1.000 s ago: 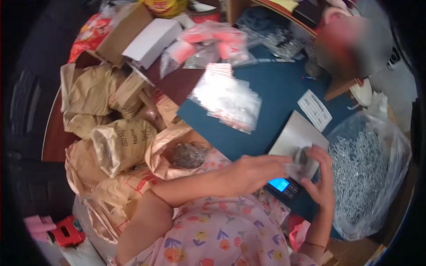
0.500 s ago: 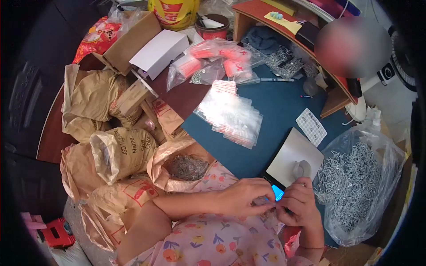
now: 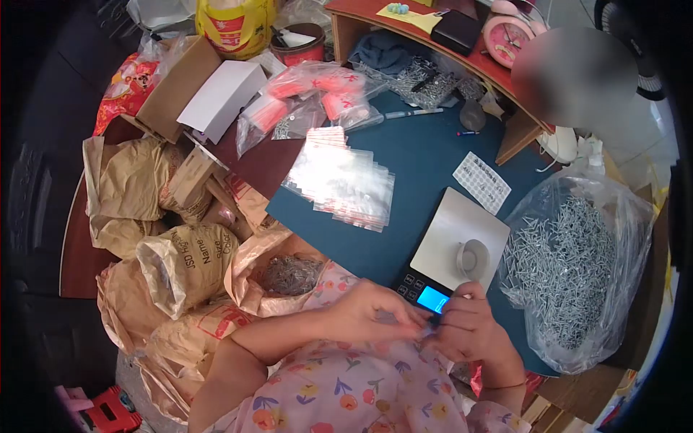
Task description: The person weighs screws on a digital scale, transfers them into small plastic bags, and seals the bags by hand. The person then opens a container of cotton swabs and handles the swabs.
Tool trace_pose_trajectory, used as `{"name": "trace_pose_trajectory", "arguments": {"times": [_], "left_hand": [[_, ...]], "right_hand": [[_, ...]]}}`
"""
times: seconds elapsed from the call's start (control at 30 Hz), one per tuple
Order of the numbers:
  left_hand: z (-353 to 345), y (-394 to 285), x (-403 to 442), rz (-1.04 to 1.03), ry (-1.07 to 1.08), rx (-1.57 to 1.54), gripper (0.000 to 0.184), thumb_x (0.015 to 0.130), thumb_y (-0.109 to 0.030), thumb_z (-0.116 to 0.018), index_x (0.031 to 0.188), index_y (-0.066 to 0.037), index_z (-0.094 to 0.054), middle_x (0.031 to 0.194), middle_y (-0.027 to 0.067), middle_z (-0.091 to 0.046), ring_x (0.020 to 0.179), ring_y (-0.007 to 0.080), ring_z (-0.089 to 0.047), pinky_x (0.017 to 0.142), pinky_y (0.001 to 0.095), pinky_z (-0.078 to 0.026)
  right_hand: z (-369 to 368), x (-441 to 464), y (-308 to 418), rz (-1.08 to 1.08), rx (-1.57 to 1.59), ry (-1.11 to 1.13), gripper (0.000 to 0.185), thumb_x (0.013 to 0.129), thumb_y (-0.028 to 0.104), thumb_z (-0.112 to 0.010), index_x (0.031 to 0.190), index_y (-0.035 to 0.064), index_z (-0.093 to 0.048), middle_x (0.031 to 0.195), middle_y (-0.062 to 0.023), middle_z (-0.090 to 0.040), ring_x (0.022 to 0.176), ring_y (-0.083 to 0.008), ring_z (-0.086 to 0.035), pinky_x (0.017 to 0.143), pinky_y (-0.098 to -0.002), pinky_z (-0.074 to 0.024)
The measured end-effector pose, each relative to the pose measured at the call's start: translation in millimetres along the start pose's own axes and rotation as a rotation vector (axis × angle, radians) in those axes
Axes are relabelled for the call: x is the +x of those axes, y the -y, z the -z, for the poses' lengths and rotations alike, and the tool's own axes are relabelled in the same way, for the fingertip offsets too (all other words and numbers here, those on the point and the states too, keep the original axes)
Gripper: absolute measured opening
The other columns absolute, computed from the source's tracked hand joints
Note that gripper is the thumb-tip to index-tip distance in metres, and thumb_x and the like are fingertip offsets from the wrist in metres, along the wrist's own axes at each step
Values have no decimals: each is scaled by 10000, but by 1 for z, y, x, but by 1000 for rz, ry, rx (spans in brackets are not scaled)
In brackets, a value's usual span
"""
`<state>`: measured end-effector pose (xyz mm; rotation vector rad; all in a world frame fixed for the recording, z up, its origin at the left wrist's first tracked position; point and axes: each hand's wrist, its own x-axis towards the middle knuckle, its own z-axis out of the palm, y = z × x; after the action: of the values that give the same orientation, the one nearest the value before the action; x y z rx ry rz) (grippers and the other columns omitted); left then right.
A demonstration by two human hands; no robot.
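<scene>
My left hand is at my lap, its fingers pointing toward my right hand and smeared by motion. My right hand is closed in front of the digital scale, with the fingers curled. A small see-through piece, seemingly a clear plastic bag, shows at my right fingertips; its shape is mostly hidden. On the scale's metal plate stands a small round cup, just beyond my right knuckles. The scale's blue display is lit and partly covered by my hand.
A large clear bag of screws lies at the right. Flat zip bags are fanned on the blue mat, near a sticker sheet. Brown paper sacks crowd the left; one open sack holds small metal parts.
The view has shifted, so the table things sit further left and the scale shows more. My left hand has drawn slightly away from the right one, with its fingers opening somewhat.
</scene>
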<state>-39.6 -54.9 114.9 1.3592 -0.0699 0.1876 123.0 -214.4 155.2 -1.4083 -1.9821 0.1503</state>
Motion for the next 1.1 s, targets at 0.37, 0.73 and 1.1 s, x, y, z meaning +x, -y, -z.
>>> {"name": "trace_pose_trajectory", "arguments": {"times": [0.37,0.73,1.1], "left_hand": [[19,-14,-15,97,-66,2,128,809,-10,-711,928,36,-718,994,184,-703,993,255,-675,875,332,-534],[81,-51,-58,636,-166,962,232,757,-72,-731,984,-28,-704,843,151,-697,756,266,-679,691,319,-518],[63,-17,-19,221,-142,997,244,774,-95,-722,993,-2,-672,965,160,-675,833,326,-656,717,363,-529]], "right_hand": [[-9,-2,-2,-34,14,-105,264,652,245,-814,677,131,-577,664,17,-500,649,-165,-530,737,-345,-407],[30,-47,-11,-550,-194,-136,130,731,83,-720,841,74,-650,804,-62,-629,759,-261,-578,753,-379,-426],[59,-103,-37,-944,-570,-60,463,731,150,-747,1140,26,-568,1118,-172,-593,1032,-364,-556,915,-431,-425]]}}
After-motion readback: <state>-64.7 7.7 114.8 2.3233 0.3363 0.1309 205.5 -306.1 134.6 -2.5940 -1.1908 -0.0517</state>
